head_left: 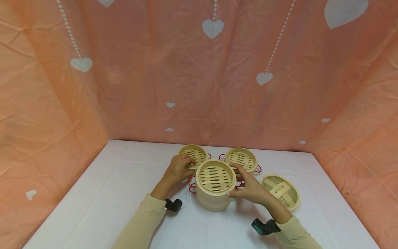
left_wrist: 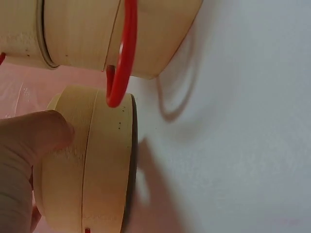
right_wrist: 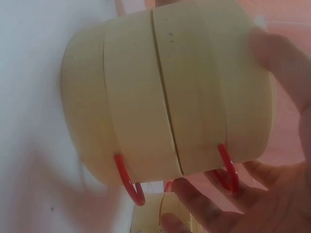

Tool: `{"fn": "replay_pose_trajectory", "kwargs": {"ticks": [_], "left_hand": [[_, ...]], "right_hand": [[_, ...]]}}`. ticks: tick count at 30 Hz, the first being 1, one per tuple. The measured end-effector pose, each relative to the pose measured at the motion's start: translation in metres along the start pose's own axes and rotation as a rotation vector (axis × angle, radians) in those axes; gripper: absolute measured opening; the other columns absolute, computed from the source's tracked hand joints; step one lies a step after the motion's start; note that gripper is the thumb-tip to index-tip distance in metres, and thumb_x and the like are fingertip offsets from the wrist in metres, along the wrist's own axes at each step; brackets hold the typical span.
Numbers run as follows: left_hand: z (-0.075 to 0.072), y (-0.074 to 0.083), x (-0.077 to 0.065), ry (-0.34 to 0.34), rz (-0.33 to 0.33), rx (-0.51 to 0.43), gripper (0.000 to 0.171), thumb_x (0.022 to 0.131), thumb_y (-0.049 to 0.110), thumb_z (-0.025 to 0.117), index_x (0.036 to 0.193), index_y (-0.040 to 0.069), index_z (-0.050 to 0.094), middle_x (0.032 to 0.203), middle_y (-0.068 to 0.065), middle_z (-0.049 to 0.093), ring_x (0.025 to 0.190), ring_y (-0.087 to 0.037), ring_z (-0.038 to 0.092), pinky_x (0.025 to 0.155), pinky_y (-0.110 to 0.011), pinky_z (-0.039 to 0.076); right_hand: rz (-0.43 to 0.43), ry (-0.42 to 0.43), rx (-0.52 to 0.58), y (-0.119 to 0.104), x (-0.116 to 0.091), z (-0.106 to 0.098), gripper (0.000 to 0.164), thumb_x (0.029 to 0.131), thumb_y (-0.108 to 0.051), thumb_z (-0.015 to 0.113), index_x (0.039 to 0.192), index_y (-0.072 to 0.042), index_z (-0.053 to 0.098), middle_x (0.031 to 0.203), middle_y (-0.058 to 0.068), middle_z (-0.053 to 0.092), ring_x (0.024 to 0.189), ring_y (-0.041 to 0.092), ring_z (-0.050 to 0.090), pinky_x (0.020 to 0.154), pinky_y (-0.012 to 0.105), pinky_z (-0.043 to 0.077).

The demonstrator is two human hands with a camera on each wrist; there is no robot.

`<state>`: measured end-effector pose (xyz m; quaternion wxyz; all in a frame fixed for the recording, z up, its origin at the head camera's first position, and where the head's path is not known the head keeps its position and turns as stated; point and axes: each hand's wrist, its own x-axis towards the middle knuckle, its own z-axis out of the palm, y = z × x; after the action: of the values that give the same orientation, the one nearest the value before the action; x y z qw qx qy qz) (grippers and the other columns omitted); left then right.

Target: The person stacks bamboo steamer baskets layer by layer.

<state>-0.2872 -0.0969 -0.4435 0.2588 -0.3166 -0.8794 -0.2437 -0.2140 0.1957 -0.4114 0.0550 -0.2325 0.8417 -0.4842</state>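
Two small round bamboo steamer baskets stand stacked point(head_left: 212, 200) at the front middle, with red loop handles on their sides. My right hand point(head_left: 251, 188) holds the upper basket of this stack point(right_wrist: 194, 87), thumb on the near side and fingers round the far side by the red handle. Behind and to the left sits another steamer basket point(head_left: 199, 155) with a slatted base. My left hand point(head_left: 178, 169) grips that one at its near left rim; in the left wrist view the thumb point(left_wrist: 46, 128) presses on its outer wall.
A third slatted basket point(head_left: 240, 159) with red handles stands at the back right, just behind the stack. To the right lies a round woven bamboo lid point(head_left: 281, 190). All rest on a white-covered table point(head_left: 102, 193), with a pink heart-patterned cloth point(head_left: 186, 76) around it.
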Motion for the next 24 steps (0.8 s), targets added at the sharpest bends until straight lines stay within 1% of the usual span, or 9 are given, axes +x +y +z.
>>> {"fn": "replay_pose_trajectory", "kwargs": {"ticks": [2, 6, 9, 11, 14, 18, 21, 24], "left_hand": [[0.001, 0.0, -0.001, 0.026, 0.014, -0.003, 0.025, 0.062, 0.009, 0.079, 0.084, 0.013, 0.069, 0.078, 0.0, 0.057, 0.074, -0.018, 0.055, 0.076, -0.045, 0.045], [0.002, -0.001, -0.002, 0.075, 0.043, 0.037, 0.025, 0.06, 0.008, 0.075, 0.083, 0.013, 0.068, 0.078, 0.0, 0.056, 0.076, -0.02, 0.056, 0.076, -0.044, 0.044], [-0.001, -0.001, -0.002, 0.073, 0.031, 0.068, 0.026, 0.06, 0.008, 0.074, 0.084, 0.013, 0.068, 0.08, -0.001, 0.058, 0.08, -0.024, 0.058, 0.078, -0.046, 0.044], [-0.004, 0.0, -0.003, 0.055, 0.006, 0.075, 0.026, 0.062, 0.007, 0.074, 0.086, 0.013, 0.069, 0.083, -0.002, 0.06, 0.084, -0.027, 0.059, 0.082, -0.048, 0.044], [-0.009, 0.001, -0.004, 0.046, -0.034, 0.102, 0.026, 0.065, 0.008, 0.074, 0.089, 0.014, 0.069, 0.088, -0.002, 0.062, 0.088, -0.029, 0.059, 0.087, -0.05, 0.043], [-0.014, 0.003, -0.003, 0.074, -0.042, 0.155, 0.025, 0.067, 0.011, 0.074, 0.091, 0.014, 0.07, 0.091, -0.002, 0.063, 0.091, -0.029, 0.059, 0.09, -0.05, 0.042], [-0.019, 0.006, -0.002, 0.09, -0.038, 0.177, 0.025, 0.067, 0.012, 0.074, 0.092, 0.015, 0.071, 0.091, -0.002, 0.062, 0.091, -0.028, 0.059, 0.09, -0.05, 0.042], [-0.024, 0.009, 0.0, 0.094, -0.041, 0.175, 0.026, 0.067, 0.011, 0.074, 0.093, 0.015, 0.071, 0.09, -0.002, 0.061, 0.091, -0.027, 0.059, 0.09, -0.049, 0.042]], "right_hand": [[-0.002, -0.001, 0.003, 0.0, 0.0, 0.0, 0.091, 0.07, -0.023, 0.085, 0.144, -0.011, 0.033, 0.134, 0.022, 0.052, 0.114, 0.035, 0.057, 0.081, 0.041, 0.054], [-0.003, -0.004, 0.005, 0.0, 0.0, 0.0, 0.092, 0.071, -0.022, 0.085, 0.145, -0.011, 0.032, 0.134, 0.022, 0.051, 0.114, 0.035, 0.057, 0.08, 0.04, 0.054], [-0.001, -0.005, 0.002, -0.001, 0.0, 0.0, 0.092, 0.071, -0.022, 0.084, 0.145, -0.011, 0.031, 0.135, 0.023, 0.051, 0.115, 0.035, 0.056, 0.081, 0.042, 0.054], [0.002, -0.006, -0.001, -0.001, 0.0, 0.001, 0.092, 0.071, -0.023, 0.084, 0.145, -0.01, 0.031, 0.135, 0.022, 0.051, 0.115, 0.036, 0.056, 0.081, 0.043, 0.054], [0.007, -0.004, -0.006, -0.002, 0.0, 0.001, 0.093, 0.071, -0.023, 0.085, 0.145, -0.009, 0.031, 0.136, 0.022, 0.05, 0.115, 0.035, 0.056, 0.082, 0.043, 0.054], [0.016, -0.003, -0.002, -0.003, 0.0, 0.002, 0.093, 0.071, -0.023, 0.085, 0.146, -0.009, 0.03, 0.137, 0.022, 0.05, 0.116, 0.035, 0.055, 0.082, 0.042, 0.054], [0.017, -0.004, 0.003, -0.002, -0.001, 0.001, 0.093, 0.071, -0.023, 0.084, 0.146, -0.01, 0.03, 0.137, 0.022, 0.049, 0.116, 0.035, 0.055, 0.082, 0.042, 0.054], [0.015, -0.004, 0.008, -0.002, -0.001, 0.001, 0.093, 0.071, -0.022, 0.084, 0.146, -0.01, 0.03, 0.137, 0.022, 0.049, 0.117, 0.035, 0.055, 0.083, 0.043, 0.054]]}}
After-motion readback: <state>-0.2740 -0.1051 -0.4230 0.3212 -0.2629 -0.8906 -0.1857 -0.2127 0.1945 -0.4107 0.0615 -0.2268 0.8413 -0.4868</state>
